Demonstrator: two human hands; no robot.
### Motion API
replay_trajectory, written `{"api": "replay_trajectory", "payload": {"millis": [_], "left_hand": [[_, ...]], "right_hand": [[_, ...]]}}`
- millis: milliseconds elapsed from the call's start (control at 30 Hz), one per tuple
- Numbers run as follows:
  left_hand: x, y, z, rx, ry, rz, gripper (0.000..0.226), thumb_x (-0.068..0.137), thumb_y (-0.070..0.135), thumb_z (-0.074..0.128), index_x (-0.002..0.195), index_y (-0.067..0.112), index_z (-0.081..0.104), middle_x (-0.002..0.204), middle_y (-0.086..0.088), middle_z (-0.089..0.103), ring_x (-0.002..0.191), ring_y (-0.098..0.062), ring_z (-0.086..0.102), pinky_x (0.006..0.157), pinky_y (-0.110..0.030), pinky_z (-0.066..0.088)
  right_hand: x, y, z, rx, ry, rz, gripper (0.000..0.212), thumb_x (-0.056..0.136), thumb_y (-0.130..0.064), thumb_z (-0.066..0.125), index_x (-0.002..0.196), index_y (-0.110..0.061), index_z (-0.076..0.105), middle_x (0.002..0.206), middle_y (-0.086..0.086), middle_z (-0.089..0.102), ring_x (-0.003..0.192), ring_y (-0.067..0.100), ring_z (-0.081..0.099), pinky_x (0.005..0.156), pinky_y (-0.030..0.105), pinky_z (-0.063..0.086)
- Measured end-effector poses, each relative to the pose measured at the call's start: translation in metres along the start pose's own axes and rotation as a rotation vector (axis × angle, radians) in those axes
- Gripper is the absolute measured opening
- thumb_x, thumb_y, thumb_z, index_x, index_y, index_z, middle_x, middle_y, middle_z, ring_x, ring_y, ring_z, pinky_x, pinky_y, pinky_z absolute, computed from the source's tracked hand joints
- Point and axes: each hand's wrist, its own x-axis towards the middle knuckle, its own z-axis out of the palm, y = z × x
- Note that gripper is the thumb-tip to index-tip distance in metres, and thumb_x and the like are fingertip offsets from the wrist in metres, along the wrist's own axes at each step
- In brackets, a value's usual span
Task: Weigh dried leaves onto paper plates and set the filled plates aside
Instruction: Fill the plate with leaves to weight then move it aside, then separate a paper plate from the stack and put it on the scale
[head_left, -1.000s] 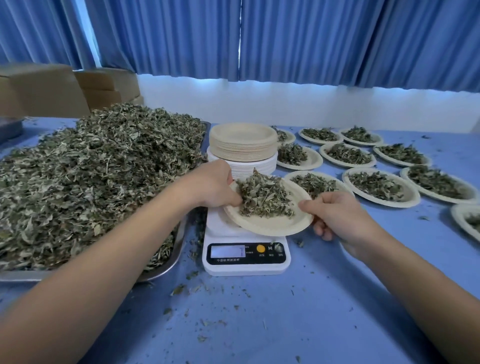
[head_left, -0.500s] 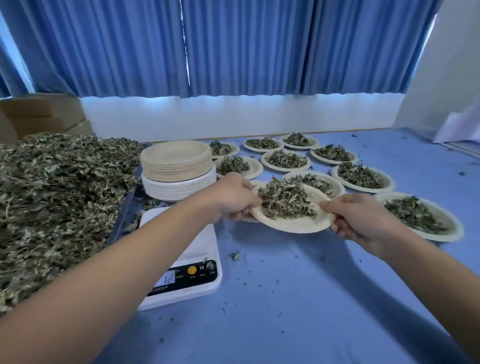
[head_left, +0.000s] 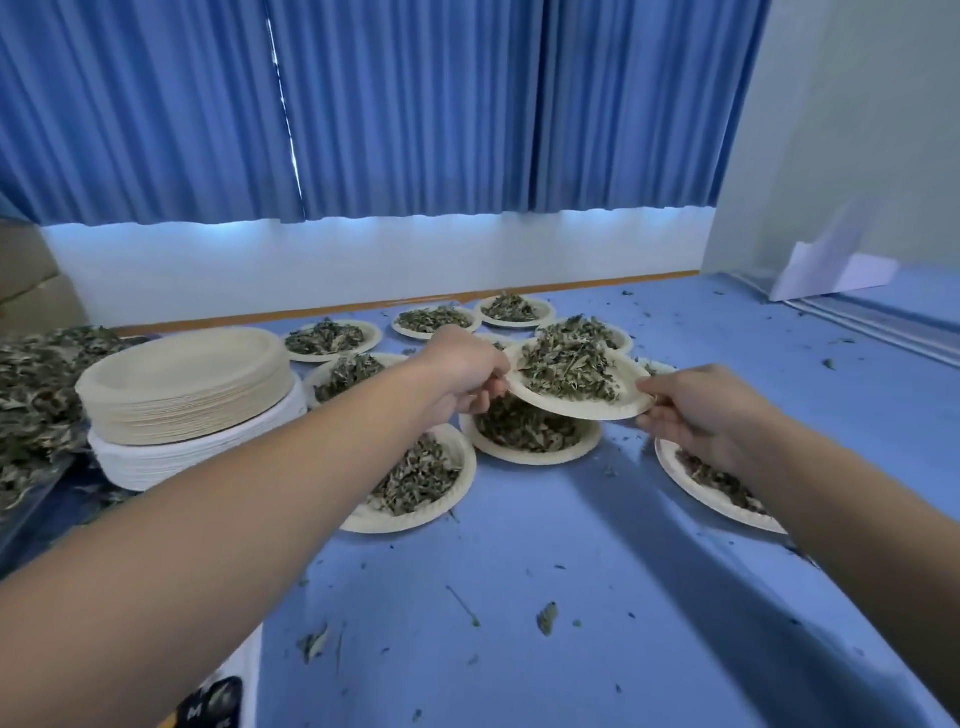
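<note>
A paper plate (head_left: 613, 410) heaped with dried leaves (head_left: 569, 369) hangs in the air above the blue table. My left hand (head_left: 462, 371) pinches its left rim and my right hand (head_left: 696, 402) pinches its right rim. It hovers over other filled plates, one directly beneath (head_left: 535, 452) and another nearer me (head_left: 441, 506). A stack of empty plates (head_left: 187, 384) stands at the left. Only a corner of the white scale (head_left: 228, 701) shows at the bottom left, under my left forearm.
Several more filled plates (head_left: 332, 338) lie toward the back of the table (head_left: 597, 597), and one sits under my right wrist (head_left: 696, 488). The big leaf pile (head_left: 31, 384) is at the far left. Loose leaf bits litter the table. Blue curtains hang behind.
Both hands lifted the filled plate off the scale and carried it right and away from me, over the set-aside plates. The view turned right, so the scale slid to the bottom left.
</note>
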Motion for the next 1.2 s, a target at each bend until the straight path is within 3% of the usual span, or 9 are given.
{"api": "replay_trajectory", "payload": {"millis": [133, 267, 367, 533, 700, 900, 1000, 1100, 1200], "left_hand": [[0.032, 0.007, 0.005, -0.049, 0.017, -0.034, 0.005, 0.091, -0.005, 0.060, 0.088, -0.001, 0.060, 0.064, -0.011, 0.059, 0.060, -0.018, 0.056, 0.041, -0.021, 0.036], [0.074, 0.028, 0.011, -0.060, 0.037, -0.043, 0.009, 0.091, -0.007, 0.060, 0.086, 0.000, 0.057, 0.066, -0.011, 0.055, 0.051, -0.015, 0.051, 0.039, -0.019, 0.035], [0.117, 0.046, 0.019, -0.091, 0.073, -0.016, 0.010, 0.090, -0.007, 0.062, 0.083, -0.001, 0.059, 0.063, -0.012, 0.056, 0.052, -0.016, 0.050, 0.037, -0.018, 0.036], [0.202, 0.070, 0.047, -0.137, 0.106, -0.023, 0.012, 0.089, -0.008, 0.065, 0.081, -0.001, 0.062, 0.065, -0.013, 0.058, 0.050, -0.015, 0.049, 0.035, -0.016, 0.037], [0.272, 0.077, 0.072, -0.077, 0.072, -0.067, 0.011, 0.090, -0.008, 0.065, 0.081, -0.003, 0.061, 0.063, -0.012, 0.059, 0.050, -0.015, 0.050, 0.034, -0.016, 0.037], [0.346, 0.079, 0.098, 0.049, 0.071, -0.079, 0.007, 0.090, -0.008, 0.062, 0.097, -0.009, 0.063, 0.089, -0.020, 0.070, 0.074, -0.020, 0.059, 0.043, -0.019, 0.040], [0.371, 0.081, 0.114, 0.075, 0.073, -0.027, 0.015, 0.099, -0.003, 0.048, 0.110, -0.008, 0.057, 0.091, -0.021, 0.066, 0.066, -0.019, 0.058, 0.050, -0.023, 0.036], [0.372, 0.082, 0.127, 0.009, 0.052, -0.035, 0.024, 0.104, 0.004, 0.035, 0.123, 0.001, 0.049, 0.109, -0.025, 0.055, 0.054, -0.020, 0.063, 0.044, -0.022, 0.036], [0.370, 0.085, 0.137, -0.046, 0.026, -0.044, 0.030, 0.104, 0.007, 0.034, 0.128, 0.000, 0.049, 0.120, -0.024, 0.048, 0.085, -0.030, 0.067, 0.039, -0.020, 0.043]], "right_hand": [[0.039, -0.011, 0.008, 0.001, 0.015, 0.010, 0.013, 0.096, 0.002, 0.064, 0.087, 0.003, 0.056, 0.074, 0.012, 0.051, 0.040, 0.013, 0.057, 0.042, 0.025, 0.055], [0.080, -0.031, 0.018, -0.022, 0.057, 0.015, 0.008, 0.098, 0.000, 0.062, 0.100, 0.005, 0.057, 0.074, 0.014, 0.056, 0.034, 0.011, 0.058, 0.041, 0.024, 0.054], [0.119, -0.051, 0.022, -0.079, 0.099, -0.002, 0.010, 0.098, -0.002, 0.063, 0.094, 0.006, 0.059, 0.062, 0.016, 0.061, 0.034, 0.014, 0.060, 0.036, 0.021, 0.050], [0.207, -0.083, 0.025, -0.173, 0.133, -0.048, 0.015, 0.098, -0.003, 0.064, 0.087, 0.008, 0.061, 0.066, 0.018, 0.060, 0.034, 0.015, 0.059, 0.044, 0.027, 0.056], [0.291, -0.089, 0.022, -0.208, 0.199, -0.043, 0.015, 0.097, -0.006, 0.067, 0.093, 0.008, 0.064, 0.070, 0.016, 0.061, 0.032, 0.014, 0.056, 0.037, 0.024, 0.053], [0.383, -0.067, 0.023, -0.249, 0.238, -0.028, 0.024, 0.096, -0.005, 0.067, 0.075, 0.002, 0.058, 0.051, 0.013, 0.061, 0.032, 0.017, 0.055, 0.046, 0.030, 0.056], [0.416, -0.052, 0.021, -0.308, 0.273, 0.002, 0.030, 0.098, -0.009, 0.065, 0.072, 0.001, 0.056, 0.037, 0.008, 0.055, 0.038, 0.019, 0.057, 0.063, 0.036, 0.060], [0.429, -0.040, 0.017, -0.340, 0.286, 0.026, 0.030, 0.099, -0.010, 0.064, 0.072, -0.001, 0.053, 0.045, 0.011, 0.060, 0.026, 0.015, 0.052, 0.038, 0.028, 0.052], [0.435, -0.036, 0.009, -0.341, 0.316, 0.022, 0.031, 0.098, -0.007, 0.063, 0.069, -0.002, 0.051, 0.050, 0.015, 0.061, 0.022, 0.017, 0.050, 0.028, 0.023, 0.042]]}}
